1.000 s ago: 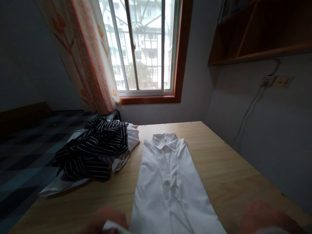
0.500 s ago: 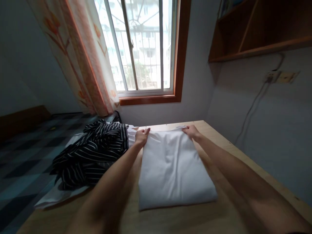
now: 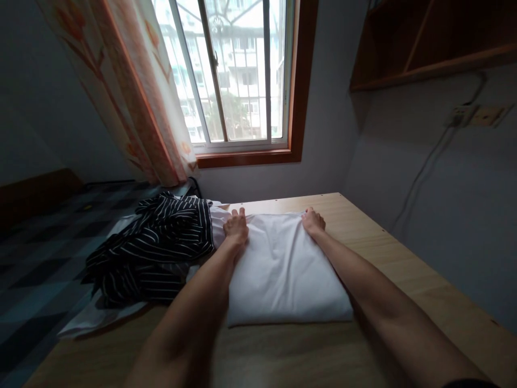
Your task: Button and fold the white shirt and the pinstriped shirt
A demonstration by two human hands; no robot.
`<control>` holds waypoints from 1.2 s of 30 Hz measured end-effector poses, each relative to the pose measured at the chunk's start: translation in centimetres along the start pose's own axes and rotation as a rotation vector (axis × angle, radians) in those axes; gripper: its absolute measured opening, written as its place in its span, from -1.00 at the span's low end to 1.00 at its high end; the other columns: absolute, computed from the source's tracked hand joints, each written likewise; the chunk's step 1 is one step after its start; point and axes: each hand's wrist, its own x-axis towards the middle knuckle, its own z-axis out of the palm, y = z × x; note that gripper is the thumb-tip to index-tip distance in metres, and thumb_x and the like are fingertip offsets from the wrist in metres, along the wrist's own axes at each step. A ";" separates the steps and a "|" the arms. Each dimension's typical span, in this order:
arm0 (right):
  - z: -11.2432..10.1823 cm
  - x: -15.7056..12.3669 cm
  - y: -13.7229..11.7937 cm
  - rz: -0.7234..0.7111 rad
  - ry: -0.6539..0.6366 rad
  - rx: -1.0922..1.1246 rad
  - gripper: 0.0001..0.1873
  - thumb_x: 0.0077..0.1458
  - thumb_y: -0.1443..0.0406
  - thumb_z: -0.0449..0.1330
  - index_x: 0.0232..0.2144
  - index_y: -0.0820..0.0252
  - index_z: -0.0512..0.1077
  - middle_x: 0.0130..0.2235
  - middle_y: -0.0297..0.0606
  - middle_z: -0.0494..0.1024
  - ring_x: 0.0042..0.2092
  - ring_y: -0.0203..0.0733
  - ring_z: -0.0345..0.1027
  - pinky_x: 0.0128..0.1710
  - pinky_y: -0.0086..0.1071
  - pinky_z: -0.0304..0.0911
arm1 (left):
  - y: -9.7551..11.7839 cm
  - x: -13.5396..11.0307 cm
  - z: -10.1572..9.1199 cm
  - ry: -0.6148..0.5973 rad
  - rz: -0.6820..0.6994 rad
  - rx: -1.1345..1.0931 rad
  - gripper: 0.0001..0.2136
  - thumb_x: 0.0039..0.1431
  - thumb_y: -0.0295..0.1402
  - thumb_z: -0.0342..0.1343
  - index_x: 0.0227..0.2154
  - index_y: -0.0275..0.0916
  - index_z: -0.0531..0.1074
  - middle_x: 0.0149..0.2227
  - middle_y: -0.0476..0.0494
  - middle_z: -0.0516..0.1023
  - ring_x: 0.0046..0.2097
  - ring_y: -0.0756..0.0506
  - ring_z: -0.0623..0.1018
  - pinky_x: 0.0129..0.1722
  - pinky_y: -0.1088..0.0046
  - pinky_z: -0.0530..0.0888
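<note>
A white garment (image 3: pixel 286 275), folded into a rough rectangle with soft creases down its middle, lies on the wooden table in front of me. My left hand (image 3: pixel 236 227) is closed at its far left corner, fingers partly hidden by the hand's back. At the far right corner my right hand (image 3: pixel 314 221) pinches the edge of the fabric. Between the two hands the far edge is stretched fairly straight. Just left of my left hand lies a heap of black clothing with white stripes (image 3: pixel 161 237), with some white cloth (image 3: pixel 220 218) showing beside it.
The pale wooden tabletop (image 3: pixel 388 269) extends right toward the wall. Left of it is a bed with a dark checked cover (image 3: pixel 36 258). A barred window (image 3: pixel 238 81) and floral curtain (image 3: pixel 133 97) are behind; a shelf (image 3: pixel 436 54) and cable (image 3: pixel 420 178) are at right.
The garment's near edge has shifted away from me. Both hands have turned slightly at the far corners, and the left thumb no longer sticks out. The camera view has tilted down a little.
</note>
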 end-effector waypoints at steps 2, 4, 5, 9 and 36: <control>-1.0 -0.2 -1.4 0.012 0.130 0.065 -0.55 0.24 0.24 -0.01 0.15 0.20 0.27 0.13 0.02 0.37 0.11 0.06 0.29 -0.02 -0.21 0.26 | 1.9 -1.1 -1.6 0.067 0.115 0.067 -0.67 0.28 -0.43 -0.14 0.06 -0.30 0.32 0.04 -0.42 0.40 0.07 -0.32 0.42 -0.04 0.16 0.38; -1.6 -0.9 -3.7 -0.051 0.253 0.181 -0.55 0.22 0.25 0.01 0.14 0.23 0.28 0.15 0.00 0.36 0.15 0.04 0.24 0.05 -0.24 0.21 | 3.9 -2.4 -2.3 0.052 0.190 0.094 -0.70 0.27 -0.41 -0.14 -0.05 -0.37 0.41 -0.02 -0.42 0.44 0.07 -0.33 0.40 -0.02 0.15 0.37; -1.5 -1.5 -4.9 -0.113 0.280 0.244 -0.56 0.25 0.26 -0.04 0.13 0.25 0.29 0.14 -0.02 0.37 0.15 0.01 0.24 0.08 -0.26 0.18 | 4.9 -3.1 -2.1 0.010 0.209 0.094 -0.70 0.27 -0.42 -0.15 -0.10 -0.40 0.44 -0.06 -0.44 0.46 0.05 -0.33 0.41 -0.01 0.15 0.36; 1.3 -4.6 -8.3 -0.446 0.042 0.271 -0.49 0.35 0.27 -0.28 0.12 0.22 0.34 0.14 -0.15 0.43 0.13 -0.19 0.29 0.10 -0.43 0.12 | 6.2 -5.7 1.3 -0.121 0.219 0.034 -0.60 0.26 -0.45 -0.21 0.06 -0.44 0.37 0.02 -0.49 0.45 0.11 -0.31 0.39 0.09 0.12 0.30; 1.6 -4.3 -7.5 -0.249 0.076 0.072 -0.35 0.28 0.18 -0.11 0.31 0.46 0.01 0.37 0.05 -0.04 0.38 0.05 -0.28 0.31 -0.09 -0.32 | 1.3 -5.3 5.2 -0.114 0.116 -0.002 -0.40 0.25 -0.16 -0.20 0.28 -0.38 0.10 0.33 -0.40 0.08 0.35 -0.31 0.07 0.28 -0.01 -0.02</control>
